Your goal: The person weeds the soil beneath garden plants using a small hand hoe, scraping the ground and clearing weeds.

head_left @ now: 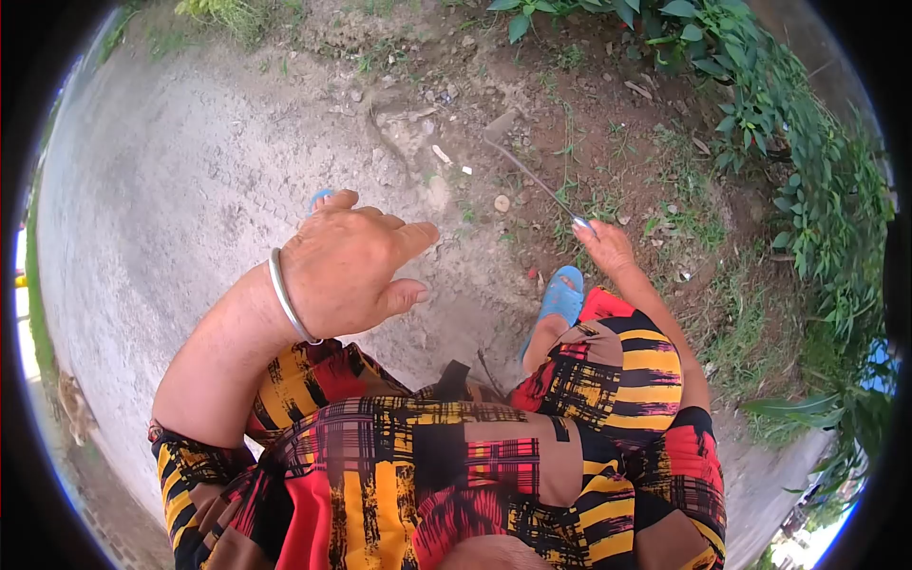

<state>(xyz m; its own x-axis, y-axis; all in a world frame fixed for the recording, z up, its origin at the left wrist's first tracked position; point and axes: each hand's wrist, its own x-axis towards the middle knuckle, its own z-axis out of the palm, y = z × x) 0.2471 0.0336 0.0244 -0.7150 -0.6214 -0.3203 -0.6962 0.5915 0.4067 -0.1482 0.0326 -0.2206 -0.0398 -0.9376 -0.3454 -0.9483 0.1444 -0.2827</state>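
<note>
My left hand (pixel 351 261), with a silver bangle (pixel 288 299) at its wrist, is raised in front of me over the grey ground. Its thumb and forefinger stand apart with nothing between them; the other fingers look loosely bent. Down by my right knee, my right hand (pixel 608 249) is closed around the handle end of a hand hoe (pixel 537 179). The hoe's thin metal shank slants up and left to a flat blade (pixel 503 123), which rests on or close over the brown soil. Most of the handle is hidden in the fist.
Leafy green plants (pixel 750 104) line the right side, with low weeds (pixel 679 214) on the soil below them. Pale packed ground (pixel 171 190) spreads to the left. A small round disc (pixel 502 202) and white scraps (pixel 441 153) lie ahead. My foot wears a blue slipper (pixel 562 296).
</note>
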